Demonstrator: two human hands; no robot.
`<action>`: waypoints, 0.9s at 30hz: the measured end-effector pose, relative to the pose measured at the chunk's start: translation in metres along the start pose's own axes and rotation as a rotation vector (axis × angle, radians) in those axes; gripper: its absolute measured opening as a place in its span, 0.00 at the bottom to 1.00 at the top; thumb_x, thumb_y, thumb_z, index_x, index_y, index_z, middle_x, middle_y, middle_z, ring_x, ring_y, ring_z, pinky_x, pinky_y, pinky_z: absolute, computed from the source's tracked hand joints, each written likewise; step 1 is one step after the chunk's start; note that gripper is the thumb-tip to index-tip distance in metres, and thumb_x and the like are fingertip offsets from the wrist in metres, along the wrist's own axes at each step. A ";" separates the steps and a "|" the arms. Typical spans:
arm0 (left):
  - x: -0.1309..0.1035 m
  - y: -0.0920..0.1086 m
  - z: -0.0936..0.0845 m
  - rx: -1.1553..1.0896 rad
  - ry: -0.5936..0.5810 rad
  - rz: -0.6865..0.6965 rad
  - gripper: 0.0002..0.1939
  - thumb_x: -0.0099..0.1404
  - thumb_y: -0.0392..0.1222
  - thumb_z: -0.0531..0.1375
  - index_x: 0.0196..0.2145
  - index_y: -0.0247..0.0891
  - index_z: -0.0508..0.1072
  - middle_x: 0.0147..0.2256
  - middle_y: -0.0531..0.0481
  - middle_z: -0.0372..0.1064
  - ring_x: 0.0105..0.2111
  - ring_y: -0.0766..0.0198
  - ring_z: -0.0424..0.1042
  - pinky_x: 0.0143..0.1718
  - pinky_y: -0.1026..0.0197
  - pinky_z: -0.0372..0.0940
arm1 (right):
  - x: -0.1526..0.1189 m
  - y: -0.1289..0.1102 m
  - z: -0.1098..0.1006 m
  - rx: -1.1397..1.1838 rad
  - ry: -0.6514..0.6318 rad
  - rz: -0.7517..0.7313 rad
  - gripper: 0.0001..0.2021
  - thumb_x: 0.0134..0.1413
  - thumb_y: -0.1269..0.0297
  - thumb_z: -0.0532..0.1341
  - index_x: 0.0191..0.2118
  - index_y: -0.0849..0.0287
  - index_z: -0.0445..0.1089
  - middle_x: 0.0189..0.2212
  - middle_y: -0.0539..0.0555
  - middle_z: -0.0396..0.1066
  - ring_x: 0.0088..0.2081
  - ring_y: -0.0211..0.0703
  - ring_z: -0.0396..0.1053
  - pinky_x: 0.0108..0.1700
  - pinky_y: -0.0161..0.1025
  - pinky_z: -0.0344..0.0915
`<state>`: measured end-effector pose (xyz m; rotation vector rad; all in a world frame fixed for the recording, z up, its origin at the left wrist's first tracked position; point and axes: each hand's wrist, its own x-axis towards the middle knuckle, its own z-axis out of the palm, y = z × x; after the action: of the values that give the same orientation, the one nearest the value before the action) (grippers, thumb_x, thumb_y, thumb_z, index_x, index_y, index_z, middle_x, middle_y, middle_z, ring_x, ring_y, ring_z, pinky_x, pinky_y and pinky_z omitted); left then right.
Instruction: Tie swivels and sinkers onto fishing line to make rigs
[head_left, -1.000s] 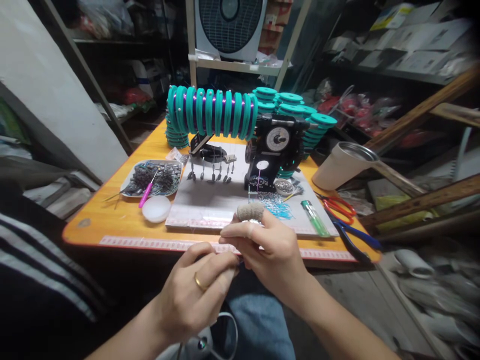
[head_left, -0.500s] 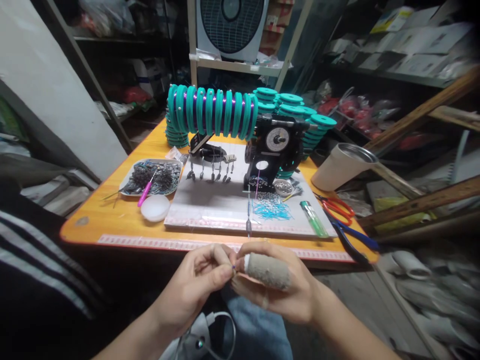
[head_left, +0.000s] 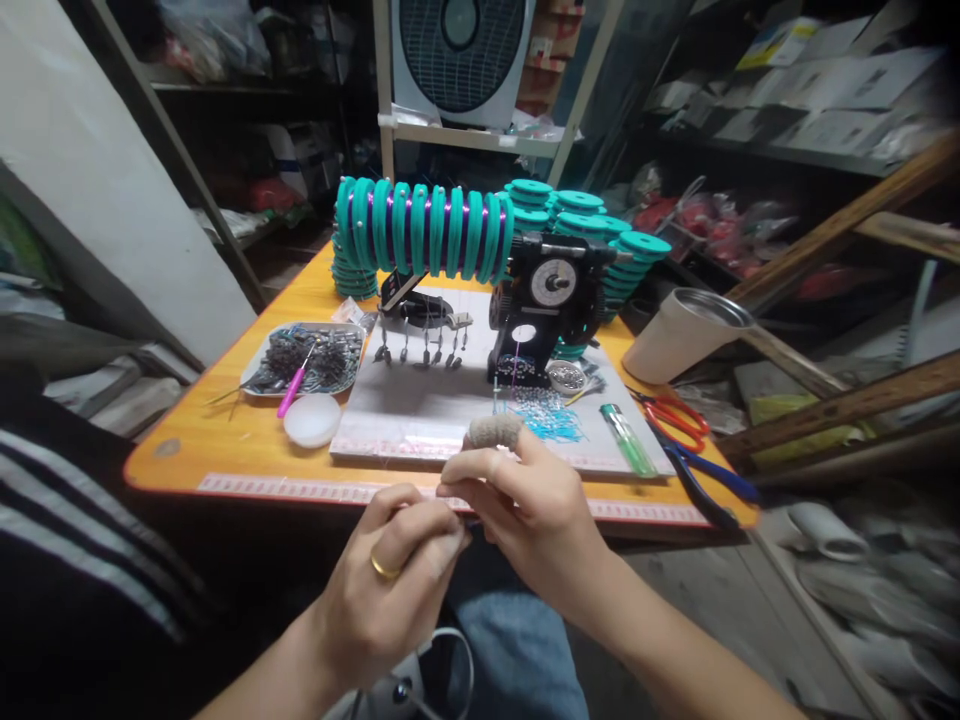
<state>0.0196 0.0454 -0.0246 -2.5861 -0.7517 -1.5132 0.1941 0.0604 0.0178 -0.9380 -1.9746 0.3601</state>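
My left hand (head_left: 390, 585), with a gold ring, and my right hand (head_left: 536, 515) meet just below the front edge of the orange table (head_left: 225, 440). Their fingertips pinch together on a thin line (head_left: 495, 398) that runs up toward the black winding device (head_left: 551, 300). The line is barely visible at the fingers. One finger of my right hand wears a grey cloth wrap (head_left: 495, 432) and points upward. A row of teal spools (head_left: 424, 228) wound with purple line stands behind the device.
A white board (head_left: 420, 405) holds hanging sinkers, a blue pile (head_left: 553, 418) and a green lighter (head_left: 626, 438). A tray of dark pieces (head_left: 307, 352), a pink tool (head_left: 292, 385) and a white lid (head_left: 313, 420) lie left. Red scissors (head_left: 675, 415), blue pliers (head_left: 712, 478) and a tube (head_left: 686, 335) sit right.
My right hand rolled back and rose, so the wrapped finger now points up instead of lying sideways. My left hand turned, showing the ring again. The pinch stayed closed.
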 end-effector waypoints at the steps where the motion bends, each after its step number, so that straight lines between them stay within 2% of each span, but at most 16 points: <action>1: 0.000 -0.002 0.000 0.025 -0.025 0.051 0.11 0.62 0.20 0.59 0.41 0.28 0.73 0.38 0.41 0.73 0.41 0.59 0.72 0.47 0.55 0.69 | 0.001 0.001 0.002 -0.038 0.005 -0.008 0.09 0.67 0.70 0.58 0.37 0.60 0.75 0.31 0.54 0.67 0.31 0.38 0.68 0.32 0.33 0.69; 3: 0.000 -0.004 0.000 0.025 -0.079 0.111 0.11 0.64 0.20 0.58 0.42 0.26 0.73 0.39 0.38 0.75 0.42 0.58 0.74 0.49 0.52 0.68 | 0.001 0.003 0.006 -0.137 0.020 -0.048 0.09 0.67 0.71 0.58 0.37 0.60 0.75 0.30 0.54 0.67 0.30 0.39 0.69 0.31 0.34 0.69; 5: -0.001 -0.004 0.002 -0.065 -0.116 0.061 0.12 0.64 0.20 0.56 0.43 0.28 0.73 0.39 0.39 0.76 0.43 0.58 0.74 0.50 0.52 0.68 | -0.004 0.005 0.008 -0.227 0.030 -0.101 0.09 0.66 0.73 0.57 0.39 0.61 0.75 0.32 0.55 0.68 0.30 0.40 0.70 0.30 0.34 0.70; 7: -0.003 0.001 0.004 -0.251 -0.117 -0.166 0.12 0.65 0.21 0.57 0.41 0.33 0.72 0.39 0.42 0.74 0.42 0.60 0.73 0.48 0.56 0.69 | -0.013 0.004 0.007 -0.277 0.081 -0.171 0.09 0.65 0.75 0.58 0.45 0.61 0.74 0.39 0.59 0.70 0.36 0.43 0.73 0.35 0.36 0.73; 9: -0.006 0.007 0.006 -0.488 -0.083 -0.517 0.08 0.67 0.26 0.58 0.35 0.37 0.71 0.38 0.46 0.72 0.42 0.62 0.73 0.45 0.62 0.69 | -0.024 0.002 0.003 -0.284 0.195 -0.195 0.13 0.62 0.78 0.60 0.50 0.61 0.72 0.45 0.61 0.70 0.44 0.45 0.73 0.42 0.38 0.73; 11: -0.011 0.014 0.007 -0.733 -0.021 -0.843 0.08 0.69 0.33 0.59 0.31 0.39 0.70 0.37 0.49 0.69 0.40 0.65 0.71 0.43 0.66 0.67 | -0.036 -0.003 -0.001 -0.220 0.251 -0.086 0.12 0.60 0.78 0.61 0.48 0.60 0.72 0.42 0.58 0.72 0.41 0.43 0.73 0.42 0.37 0.72; 13: -0.015 0.020 0.010 -0.957 0.058 -1.067 0.09 0.69 0.38 0.61 0.30 0.38 0.70 0.37 0.50 0.67 0.40 0.66 0.70 0.44 0.68 0.65 | -0.046 -0.008 -0.001 -0.080 0.156 0.147 0.07 0.62 0.75 0.61 0.41 0.57 0.74 0.32 0.52 0.72 0.32 0.38 0.71 0.34 0.34 0.69; 15: -0.017 0.024 0.012 -1.126 0.118 -1.192 0.09 0.68 0.41 0.63 0.29 0.38 0.71 0.37 0.51 0.67 0.40 0.66 0.69 0.45 0.68 0.64 | -0.054 -0.012 0.004 0.080 0.030 0.367 0.04 0.62 0.69 0.63 0.38 0.55 0.76 0.28 0.49 0.71 0.28 0.37 0.69 0.28 0.32 0.66; 17: -0.017 0.027 0.015 -1.212 0.149 -1.258 0.10 0.66 0.42 0.64 0.29 0.37 0.71 0.36 0.51 0.66 0.40 0.66 0.68 0.45 0.68 0.63 | -0.060 -0.013 0.013 0.213 0.010 0.510 0.04 0.57 0.66 0.68 0.39 0.53 0.78 0.29 0.49 0.73 0.27 0.36 0.69 0.26 0.31 0.65; 20: -0.017 0.028 0.018 -1.243 0.154 -1.272 0.11 0.66 0.41 0.65 0.28 0.37 0.71 0.34 0.51 0.65 0.39 0.67 0.67 0.44 0.68 0.63 | -0.064 -0.012 0.024 0.354 0.068 0.565 0.02 0.55 0.68 0.69 0.35 0.54 0.78 0.30 0.48 0.75 0.30 0.36 0.72 0.31 0.30 0.67; 23: -0.018 0.025 0.017 -1.225 0.112 -1.219 0.10 0.67 0.41 0.63 0.29 0.37 0.72 0.35 0.51 0.64 0.38 0.67 0.67 0.43 0.68 0.63 | -0.067 -0.009 0.025 0.330 0.059 0.466 0.05 0.60 0.72 0.65 0.34 0.56 0.77 0.30 0.50 0.75 0.32 0.37 0.72 0.36 0.31 0.67; 27: -0.017 0.019 0.013 -0.976 0.035 -1.045 0.10 0.69 0.40 0.62 0.29 0.38 0.71 0.36 0.50 0.63 0.38 0.67 0.67 0.40 0.69 0.64 | -0.072 -0.007 0.014 0.082 -0.012 0.203 0.09 0.63 0.75 0.58 0.43 0.58 0.75 0.31 0.53 0.69 0.30 0.37 0.69 0.32 0.32 0.66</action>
<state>0.0316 0.0262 -0.0424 -2.8114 -1.9788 -2.7331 0.2022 0.0049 -0.0292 -1.0886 -1.8651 0.5585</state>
